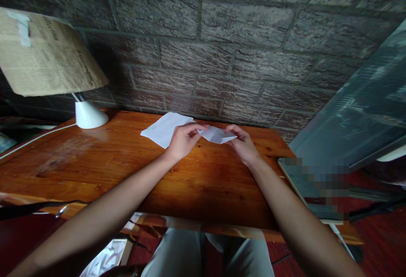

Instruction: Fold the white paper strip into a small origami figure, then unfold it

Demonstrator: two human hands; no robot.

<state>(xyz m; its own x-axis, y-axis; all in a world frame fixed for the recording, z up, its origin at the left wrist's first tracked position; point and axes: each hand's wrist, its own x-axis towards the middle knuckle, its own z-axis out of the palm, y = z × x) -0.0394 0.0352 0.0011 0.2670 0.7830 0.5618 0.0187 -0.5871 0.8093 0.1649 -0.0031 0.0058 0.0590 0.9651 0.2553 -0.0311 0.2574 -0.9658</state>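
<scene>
A folded piece of white paper (218, 135) is held up between my two hands, over the far half of the wooden table. My left hand (185, 138) pinches its left edge between thumb and fingers. At the opposite end, my right hand (241, 142) grips the right edge, with its fingers behind the paper. Creases run across the sheet. Just left of and behind my left hand lies a stack of white sheets (165, 128), partly covered by that hand.
A lamp (90, 114) with a newspaper-covered shade stands at the table's back left, its white cord running left. On the right edge lies a flat dark-screened device (304, 184). A brick wall (196, 57) rises behind the table (203, 184). Below left is a box of crumpled paper (109, 256).
</scene>
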